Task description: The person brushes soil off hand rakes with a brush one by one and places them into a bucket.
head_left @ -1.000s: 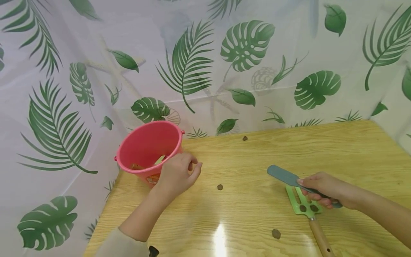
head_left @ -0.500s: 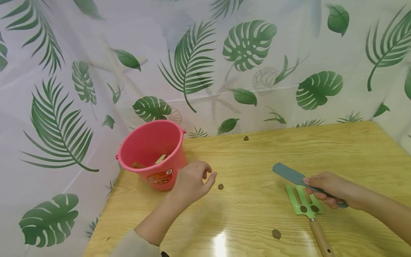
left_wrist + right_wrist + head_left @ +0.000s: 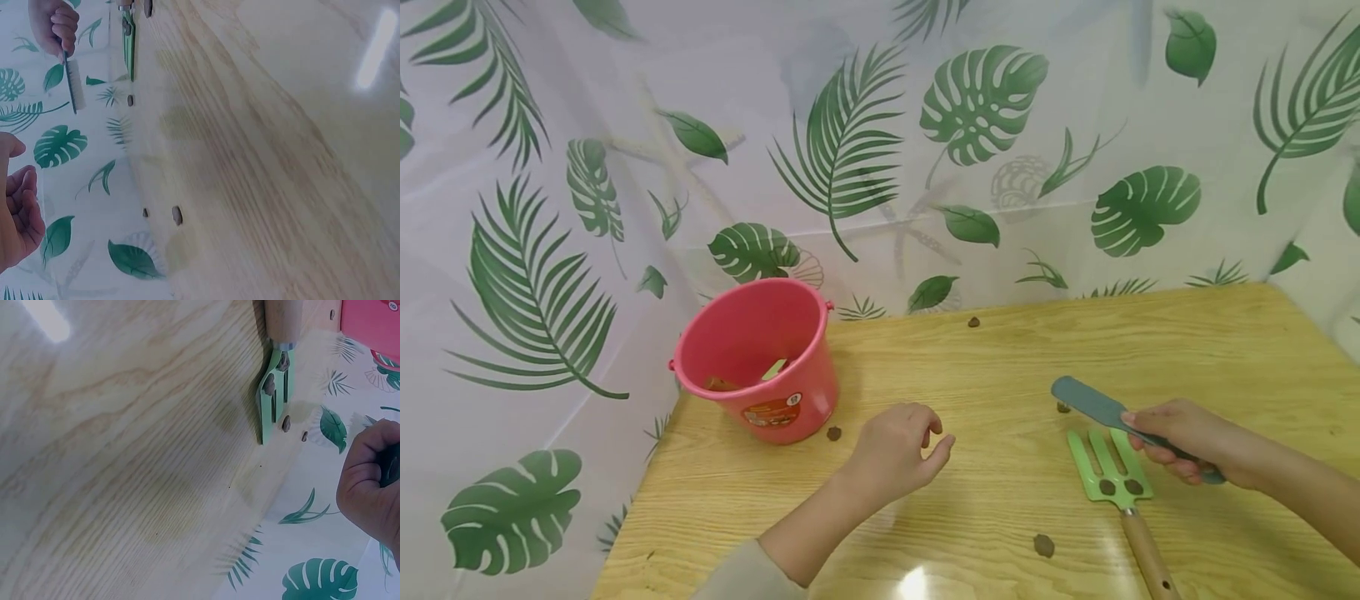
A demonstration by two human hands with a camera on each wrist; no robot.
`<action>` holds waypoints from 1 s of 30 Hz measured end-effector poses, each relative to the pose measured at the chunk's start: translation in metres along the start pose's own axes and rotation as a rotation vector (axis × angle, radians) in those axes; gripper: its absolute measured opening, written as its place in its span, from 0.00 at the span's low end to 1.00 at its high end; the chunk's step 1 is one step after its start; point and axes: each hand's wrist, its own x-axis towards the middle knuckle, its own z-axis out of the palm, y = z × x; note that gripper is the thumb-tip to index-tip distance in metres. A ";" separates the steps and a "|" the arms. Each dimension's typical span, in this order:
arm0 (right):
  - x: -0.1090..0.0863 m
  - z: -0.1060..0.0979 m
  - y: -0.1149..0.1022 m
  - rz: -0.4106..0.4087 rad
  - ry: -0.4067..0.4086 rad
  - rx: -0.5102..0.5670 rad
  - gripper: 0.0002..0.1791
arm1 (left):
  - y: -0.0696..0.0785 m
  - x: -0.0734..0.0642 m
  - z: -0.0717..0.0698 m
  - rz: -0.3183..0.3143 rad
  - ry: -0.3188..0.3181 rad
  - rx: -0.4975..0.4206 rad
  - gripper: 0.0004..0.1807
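Observation:
In the head view, my right hand (image 3: 1191,442) grips the handle of a blue-grey brush (image 3: 1088,402), held above the table at the right. Its pale bristles show in the left wrist view of the brush (image 3: 75,84). Below it lies a green hand fork (image 3: 1112,468) with a wooden handle and two brown lumps on its head. Fingers loosely bent and holding nothing, my left hand (image 3: 895,454) hovers over the table. To that hand's left stands a pink bucket (image 3: 808,383). A brown lump (image 3: 833,433) lies between the bucket and the hand.
More brown lumps lie about: one lump (image 3: 1043,546) left of the fork handle, another lump (image 3: 973,322) by the back edge, and a lump (image 3: 1063,407) under the brush tip. Leaf-printed sheeting (image 3: 865,167) borders the wooden table (image 3: 970,392). Items partly show inside the bucket.
My left hand has moved right, away from the bucket, uncovering the lump beside it and covering another. The right hand has shifted slightly right with the brush, exposing a lump near its tip.

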 end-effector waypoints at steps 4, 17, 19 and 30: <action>0.001 -0.002 0.001 0.007 0.006 -0.004 0.21 | 0.007 0.003 0.005 -0.002 -0.046 0.001 0.10; 0.005 -0.007 0.006 0.023 0.022 -0.018 0.21 | 0.036 0.011 0.030 0.052 -0.194 0.039 0.12; 0.005 -0.008 0.006 0.025 0.027 -0.023 0.22 | 0.040 0.012 0.034 0.072 -0.188 0.051 0.12; 0.003 -0.015 0.007 0.034 0.051 -0.033 0.21 | 0.061 0.019 0.051 0.021 -0.288 -0.082 0.12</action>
